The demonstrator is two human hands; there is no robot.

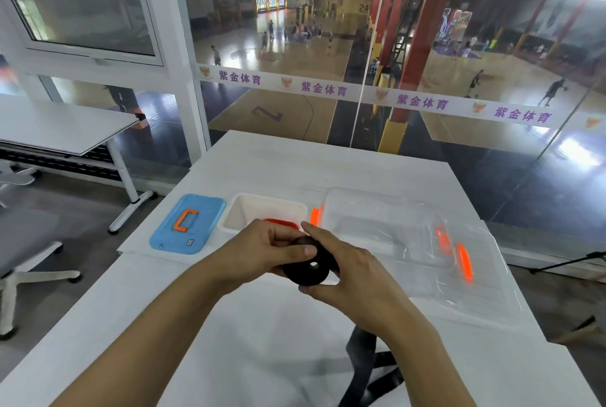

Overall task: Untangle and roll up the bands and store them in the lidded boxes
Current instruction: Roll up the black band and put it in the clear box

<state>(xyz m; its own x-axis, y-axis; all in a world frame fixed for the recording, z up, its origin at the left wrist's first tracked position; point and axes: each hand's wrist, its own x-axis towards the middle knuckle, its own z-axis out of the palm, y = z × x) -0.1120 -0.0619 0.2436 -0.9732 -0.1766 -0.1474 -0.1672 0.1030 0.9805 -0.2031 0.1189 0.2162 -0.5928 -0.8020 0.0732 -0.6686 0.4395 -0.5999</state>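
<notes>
Both hands rolling black band above the surface.
Left hand (262, 251) and right hand (352, 270) fingers clamped on the band (306, 270) coil to keep it tight; loose tail hangs toward the near edge. White box (242, 210) open, holding something red. Glass strip reads 紫金体育.

Both the left hand (262, 252) and right hand (354, 278) grip a rolled black band (306, 270) above the white table (262, 341).
</notes>
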